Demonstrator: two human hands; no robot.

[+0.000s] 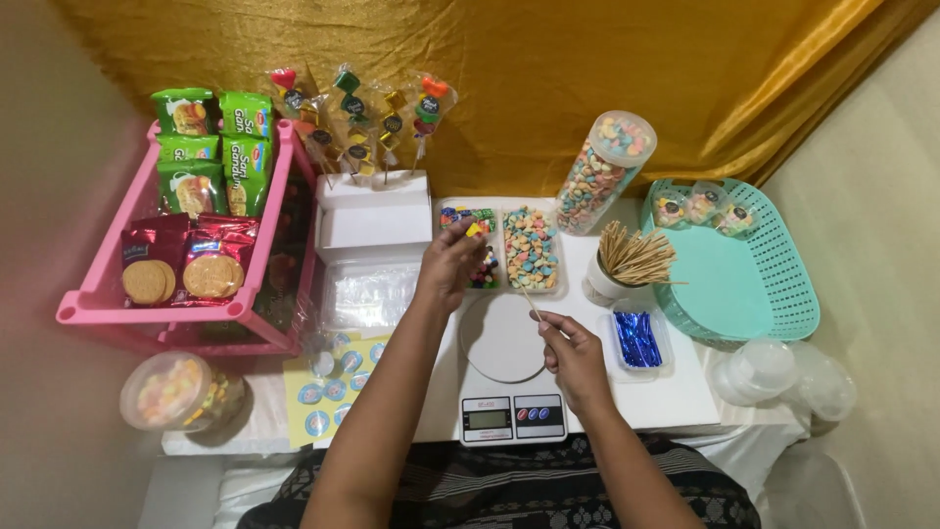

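My two arms are bare from the elbow down, with no sleeves over the forearms and no watch or bracelet at either wrist. My left hand (pixel 448 263) and my right hand (pixel 576 355) wear no gloves, and I see no rings on the fingers that show. Across my lap lies a dark woven cloth garment with a pale geometric pattern (pixel 509 490), its small light figures running in bands over black fabric.

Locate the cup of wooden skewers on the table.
In the head view the white cup of wooden skewers stands right of centre, between the tray of pastel candies and the teal basket, just behind the blue twist ties.
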